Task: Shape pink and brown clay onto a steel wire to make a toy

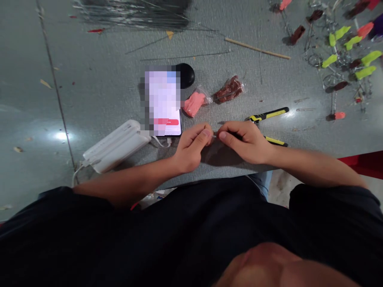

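Note:
My left hand [193, 145] and my right hand [243, 139] meet over the near edge of a grey table [104, 79]. Both are closed in a pinch on a thin metal wire [213, 136] held between their fingertips. Yellow-and-black pliers [267, 115] lie just beyond my right hand, partly hidden by it. A small bag of pink pieces [194, 103] and a bag of dark red pieces [229, 89] lie a little past my hands.
A phone [163, 101] leans on a black round object [186, 75], cabled to a white power bank [115, 145]. A bundle of wires [131, 12] lies at the far edge, a wooden stick [257, 48] beyond. Wire pieces with green, red and pink tips [347, 44] crowd the far right.

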Available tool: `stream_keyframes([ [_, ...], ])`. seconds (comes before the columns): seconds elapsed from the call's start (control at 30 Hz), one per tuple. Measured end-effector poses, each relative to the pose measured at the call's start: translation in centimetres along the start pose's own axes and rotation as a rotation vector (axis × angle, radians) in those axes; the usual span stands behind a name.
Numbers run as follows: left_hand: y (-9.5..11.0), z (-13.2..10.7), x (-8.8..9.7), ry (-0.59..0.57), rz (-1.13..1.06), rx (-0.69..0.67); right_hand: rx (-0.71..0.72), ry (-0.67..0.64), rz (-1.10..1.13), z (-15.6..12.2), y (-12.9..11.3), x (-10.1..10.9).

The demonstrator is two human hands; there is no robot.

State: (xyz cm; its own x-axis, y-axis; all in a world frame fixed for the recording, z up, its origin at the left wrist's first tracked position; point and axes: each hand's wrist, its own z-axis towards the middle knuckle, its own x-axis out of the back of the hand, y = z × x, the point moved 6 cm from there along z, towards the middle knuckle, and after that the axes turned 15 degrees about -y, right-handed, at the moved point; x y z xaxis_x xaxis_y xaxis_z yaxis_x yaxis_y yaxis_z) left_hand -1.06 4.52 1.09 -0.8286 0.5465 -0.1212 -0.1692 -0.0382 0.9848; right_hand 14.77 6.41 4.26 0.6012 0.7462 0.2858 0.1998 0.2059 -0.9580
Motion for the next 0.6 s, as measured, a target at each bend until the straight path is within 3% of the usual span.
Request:
stream_keyframes([
  [0.1, -0.4, 0.4, 0.0, 0.037, -0.239, -0.017, -0.081, -0.080, 0.219, 0.0, 0.7, -0.1],
  [0.23, -0.4, 0.8, -0.1, 0.042, -0.305, -0.007, -0.203, -0.228, 0.501, 0.2, 1.8, -1.1],
  [0.37, -0.5, 1.0, -0.1, 0.014, -0.305, 0.002, -0.207, -0.225, 0.638, 0.5, 2.3, -1.3],
  [0.6, -0.5, 0.6, 0.0, -0.009, -0.130, 0.034, -0.173, -0.183, 0.658, 0.7, 2.4, -1.1],
])
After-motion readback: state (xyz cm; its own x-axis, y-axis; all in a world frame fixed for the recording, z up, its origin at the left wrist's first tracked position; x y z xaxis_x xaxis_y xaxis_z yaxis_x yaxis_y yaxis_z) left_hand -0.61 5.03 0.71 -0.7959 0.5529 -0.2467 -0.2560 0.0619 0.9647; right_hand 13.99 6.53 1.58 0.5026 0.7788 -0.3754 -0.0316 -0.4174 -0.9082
